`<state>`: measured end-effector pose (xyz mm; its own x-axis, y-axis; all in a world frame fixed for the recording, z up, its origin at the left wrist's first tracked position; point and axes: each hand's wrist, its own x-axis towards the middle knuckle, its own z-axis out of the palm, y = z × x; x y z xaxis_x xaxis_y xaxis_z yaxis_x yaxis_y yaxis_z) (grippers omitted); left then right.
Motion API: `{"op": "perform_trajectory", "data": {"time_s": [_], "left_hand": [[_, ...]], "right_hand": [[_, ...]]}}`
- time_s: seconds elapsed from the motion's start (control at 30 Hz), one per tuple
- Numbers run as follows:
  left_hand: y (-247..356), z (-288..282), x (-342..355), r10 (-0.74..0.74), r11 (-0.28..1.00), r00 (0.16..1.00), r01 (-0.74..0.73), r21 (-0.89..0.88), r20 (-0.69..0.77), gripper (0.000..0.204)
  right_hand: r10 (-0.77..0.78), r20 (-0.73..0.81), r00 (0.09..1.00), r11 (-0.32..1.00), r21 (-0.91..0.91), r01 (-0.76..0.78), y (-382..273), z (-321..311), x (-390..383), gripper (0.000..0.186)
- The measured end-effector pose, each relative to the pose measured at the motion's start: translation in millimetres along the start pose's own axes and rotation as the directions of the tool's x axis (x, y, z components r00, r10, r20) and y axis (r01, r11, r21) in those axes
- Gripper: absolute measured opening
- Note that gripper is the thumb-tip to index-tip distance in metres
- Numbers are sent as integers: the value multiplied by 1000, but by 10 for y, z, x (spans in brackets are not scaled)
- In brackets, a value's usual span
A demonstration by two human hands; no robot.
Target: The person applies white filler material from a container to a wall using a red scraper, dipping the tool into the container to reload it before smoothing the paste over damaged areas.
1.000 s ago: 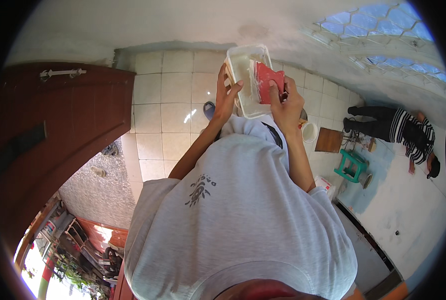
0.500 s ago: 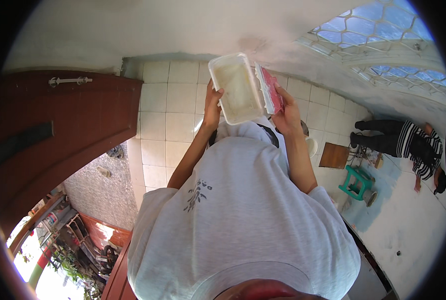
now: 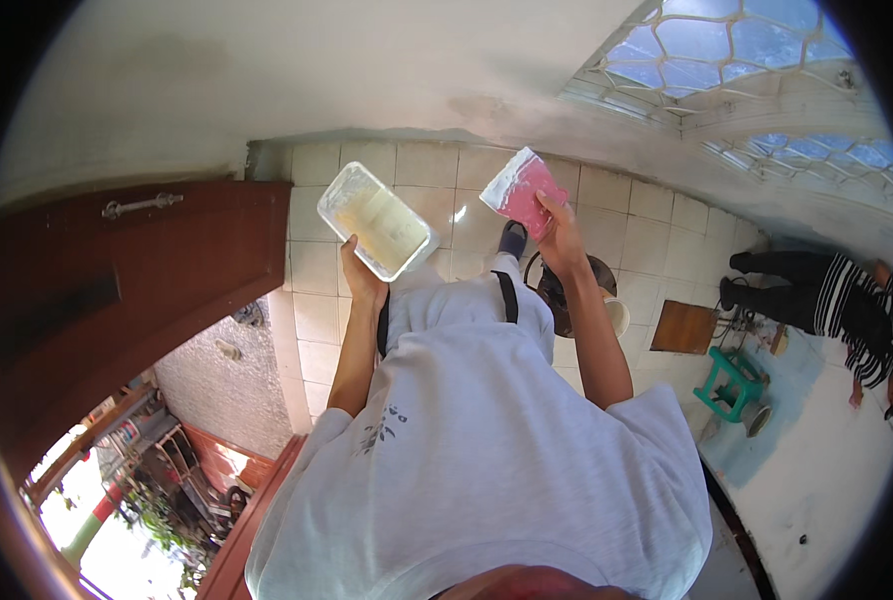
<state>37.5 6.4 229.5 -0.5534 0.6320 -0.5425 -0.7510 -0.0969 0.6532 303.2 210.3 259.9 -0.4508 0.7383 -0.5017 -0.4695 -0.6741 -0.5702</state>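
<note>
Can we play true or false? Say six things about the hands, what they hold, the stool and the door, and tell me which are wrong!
1. The left hand holds the tub. True.
2. The right hand is empty. False: the right hand holds the scraper.
3. The scraper is inside the tub. False: they are apart.
4. White stuff is on the scraper's edge. True.
5. The stool is green. True.
6. The door is white. False: the door is reddish brown.
</note>
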Motion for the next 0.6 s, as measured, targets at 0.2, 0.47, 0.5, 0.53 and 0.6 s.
{"op": "perform_trajectory", "data": {"time_s": [0.2, 0.47, 0.5, 0.53, 0.6], "left_hand": [[302, -169, 405, -112, 993, 988, 109, 34, 102, 66], [310, -1218, 1157, -309, 927, 946, 277, 255, 97, 72], [230, -1274, 1174, -249, 936, 968, 233, 264, 27, 65], [163, -1379, 1187, -185, 942, 982, 190, 277, -46, 61], [16, -1658, 1223, -202, 948, 973, 223, 228, -112, 61]], "right_hand": [[-54, -117, 992, 997, 44, 59, 448, -315, 210, 25], [-1, -320, 948, 978, 197, 67, 1648, -562, 1001, 27], [19, -328, 944, 989, 145, 30, 1750, -616, 1174, 27], [42, -338, 940, 996, 93, -12, 1861, -655, 1340, 26], [72, -389, 918, 995, 96, -37, 2053, -801, 1819, 26]]}}
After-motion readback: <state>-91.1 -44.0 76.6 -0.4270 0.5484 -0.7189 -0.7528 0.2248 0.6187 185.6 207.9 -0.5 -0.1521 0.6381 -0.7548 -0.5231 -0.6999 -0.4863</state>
